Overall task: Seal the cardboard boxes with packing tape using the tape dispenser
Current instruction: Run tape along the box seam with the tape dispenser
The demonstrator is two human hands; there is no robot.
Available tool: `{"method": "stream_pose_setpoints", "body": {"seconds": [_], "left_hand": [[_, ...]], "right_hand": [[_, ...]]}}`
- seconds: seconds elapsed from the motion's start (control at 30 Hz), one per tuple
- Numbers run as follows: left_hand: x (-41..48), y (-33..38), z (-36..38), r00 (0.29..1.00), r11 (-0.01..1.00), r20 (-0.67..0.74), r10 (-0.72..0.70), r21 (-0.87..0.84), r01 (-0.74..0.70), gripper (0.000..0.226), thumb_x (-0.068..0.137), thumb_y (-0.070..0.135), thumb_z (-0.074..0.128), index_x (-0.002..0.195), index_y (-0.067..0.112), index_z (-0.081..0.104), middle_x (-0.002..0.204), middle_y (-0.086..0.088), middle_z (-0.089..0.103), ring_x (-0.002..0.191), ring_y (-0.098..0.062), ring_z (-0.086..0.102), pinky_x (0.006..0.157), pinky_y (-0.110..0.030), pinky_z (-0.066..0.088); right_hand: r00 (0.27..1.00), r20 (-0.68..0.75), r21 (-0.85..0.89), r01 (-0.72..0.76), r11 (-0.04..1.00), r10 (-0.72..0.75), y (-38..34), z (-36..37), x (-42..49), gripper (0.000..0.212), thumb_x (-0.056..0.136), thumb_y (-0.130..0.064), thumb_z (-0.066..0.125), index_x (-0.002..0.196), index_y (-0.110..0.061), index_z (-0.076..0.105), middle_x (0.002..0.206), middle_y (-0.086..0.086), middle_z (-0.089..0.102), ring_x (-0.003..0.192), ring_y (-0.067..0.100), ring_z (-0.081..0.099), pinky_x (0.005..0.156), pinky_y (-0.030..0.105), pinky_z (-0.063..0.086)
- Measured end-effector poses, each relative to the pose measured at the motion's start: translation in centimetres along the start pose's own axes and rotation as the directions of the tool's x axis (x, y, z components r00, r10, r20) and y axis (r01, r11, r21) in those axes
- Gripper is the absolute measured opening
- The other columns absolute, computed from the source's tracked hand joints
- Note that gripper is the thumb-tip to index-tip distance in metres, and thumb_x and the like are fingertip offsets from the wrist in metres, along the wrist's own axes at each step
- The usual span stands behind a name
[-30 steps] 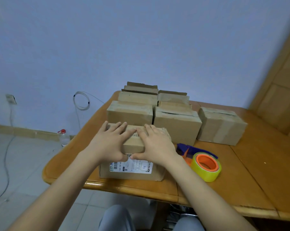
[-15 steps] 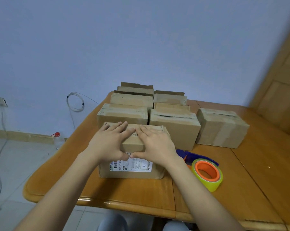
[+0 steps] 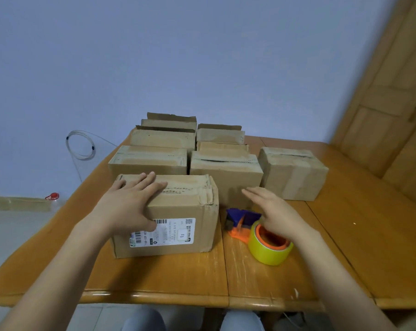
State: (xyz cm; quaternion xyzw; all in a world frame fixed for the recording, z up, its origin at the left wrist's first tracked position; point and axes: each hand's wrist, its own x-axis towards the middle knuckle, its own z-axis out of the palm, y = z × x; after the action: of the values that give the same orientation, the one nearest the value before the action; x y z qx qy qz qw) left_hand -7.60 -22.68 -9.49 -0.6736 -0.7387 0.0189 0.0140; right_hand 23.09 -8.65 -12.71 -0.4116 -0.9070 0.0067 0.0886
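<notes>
Swung the right hand (image 3: 276, 211) off the front box (image 3: 197, 194) — now hovering just above the tape dispenser (image 3: 266, 247), fingers straight, empty. Lies right of that box, long axis near-to-far; flat left hand (image 3: 130, 204) pressing its top.

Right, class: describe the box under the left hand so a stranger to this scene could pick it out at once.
Start at the wooden table crowded with cardboard boxes. Go to its near edge, left of the tape dispenser, where the left hand rests on one box. Unlike its neighbours, it stands alone in front and bears a white barcode label.
</notes>
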Motion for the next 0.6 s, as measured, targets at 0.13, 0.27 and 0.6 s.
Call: {"method": "stream_pose_setpoints", "body": {"seconds": [0.13,0.27,0.6], "left_hand": [[-0.2,-0.1,0.3,0.999,1.0,-0.039,-0.001,0.0,0.001,0.099,0.074,0.063,0.052,0.149,0.044,-0.009,0.16,0.009,-0.013,0.148,-0.009,-0.007,0.12,-0.039,0.001],[-0.3,-0.1,0.4,0.996,1.0,-0.09,0.019,-0.021,-0.021,0.107,0.048,0.084,0.019,0.143,0.047,-0.015,0.156,0.012,-0.014,0.147,-0.008,-0.005,0.12,-0.038,0.002],[-0.6,-0.3,0.8,0.992,0.996,-0.098,0.073,-0.034,-0.077,0.12,0.034,0.1,-0.017,0.141,0.046,-0.014,0.153,0.012,-0.016,0.142,-0.009,-0.014,0.113,-0.033,-0.009]], "right_hand": [[0.968,0.245,-0.015,-0.055,0.998,0.057,2.3,2.2,-0.7,0.086,0.082,0.003,0.052,0.152,-0.029,0.013,0.159,-0.005,0.014,0.146,0.013,0.005,0.119,0.038,0.015],[0.988,0.125,-0.015,-0.09,0.996,0.091,2.0,3.1,-0.6,0.074,0.084,-0.012,0.061,0.148,-0.032,0.029,0.146,-0.003,0.044,0.133,0.017,0.041,0.101,0.032,0.041],[0.898,-0.429,0.068,-0.077,0.995,0.098,1.9,-0.4,-2.0,0.058,0.075,0.006,0.068,0.124,-0.024,0.063,0.118,-0.002,0.068,0.109,0.021,0.064,0.083,0.032,0.052]]}}
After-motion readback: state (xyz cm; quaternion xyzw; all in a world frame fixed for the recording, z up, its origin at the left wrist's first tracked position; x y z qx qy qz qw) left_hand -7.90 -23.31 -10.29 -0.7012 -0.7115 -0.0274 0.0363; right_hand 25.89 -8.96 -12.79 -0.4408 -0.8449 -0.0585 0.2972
